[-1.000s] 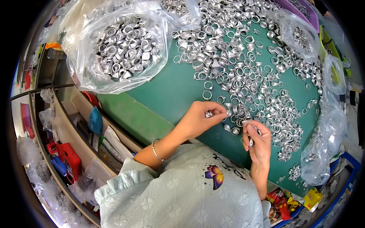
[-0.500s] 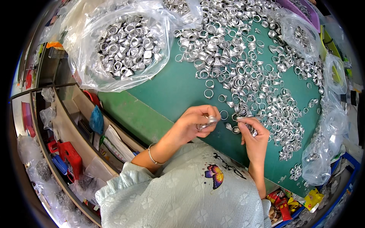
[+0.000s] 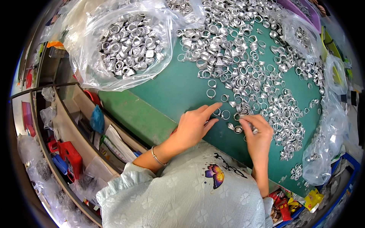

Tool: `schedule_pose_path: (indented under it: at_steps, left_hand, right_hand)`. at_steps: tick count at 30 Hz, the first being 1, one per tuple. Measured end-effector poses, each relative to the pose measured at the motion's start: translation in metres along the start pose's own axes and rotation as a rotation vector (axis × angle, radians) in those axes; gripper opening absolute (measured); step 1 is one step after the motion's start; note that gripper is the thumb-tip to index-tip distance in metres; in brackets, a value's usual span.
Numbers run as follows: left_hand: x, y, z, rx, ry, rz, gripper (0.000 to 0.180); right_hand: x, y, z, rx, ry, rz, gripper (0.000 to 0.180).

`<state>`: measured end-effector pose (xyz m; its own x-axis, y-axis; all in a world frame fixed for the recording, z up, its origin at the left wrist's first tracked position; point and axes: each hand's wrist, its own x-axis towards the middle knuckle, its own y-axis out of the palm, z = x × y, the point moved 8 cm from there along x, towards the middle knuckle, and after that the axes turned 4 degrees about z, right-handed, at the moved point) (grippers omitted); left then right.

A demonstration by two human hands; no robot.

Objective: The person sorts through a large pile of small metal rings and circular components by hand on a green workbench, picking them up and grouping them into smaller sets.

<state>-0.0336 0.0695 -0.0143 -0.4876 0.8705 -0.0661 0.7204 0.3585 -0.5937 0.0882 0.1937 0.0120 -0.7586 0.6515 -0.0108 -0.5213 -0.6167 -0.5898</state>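
Silver-coloured metal rings [image 3: 243, 81] lie in a loose spread over the green work surface. Above its near edge my left hand [image 3: 192, 127] has its back up, index finger and thumb reaching forward. A bit of silver ring shows under its curled fingers; the rest there is hidden. Its index fingertip is beside a thin ring [image 3: 216, 112] on the table; whether they touch is unclear. My right hand [image 3: 259, 133] is closed around a few rings [image 3: 254, 130], slightly blurred, its thumb and index finger at the near edge of the pile.
A clear plastic bag [image 3: 159, 72] full of chunky rings stands at the far left. More plastic bags [image 3: 319, 163] line the right edge, with a purple bin [image 3: 313, 17] beyond. Left of the table are shelves holding a red plastic piece [image 3: 72, 157] and a blue bag [image 3: 97, 119].
My left hand has turned back-up and its index finger has stretched forward; the rings seen between its fingers are now mostly hidden. My right hand has shifted slightly, still holding rings.
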Motion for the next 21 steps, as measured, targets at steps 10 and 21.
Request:
schedule_pose_path:
  at_steps: [10, 21]
  left_hand:
    - [0.017, 0.015, -0.007, -0.019, -0.009, 0.071, 0.031]
    - [0.047, 0.032, -0.045, 0.243, 0.255, 0.007, 0.02]
  right_hand:
    - [-0.043, -0.046, -0.085, 0.942, 0.495, -0.151, 0.018]
    - [-0.021, -0.056, -0.042, 0.109, 0.178, -0.206, 0.013]
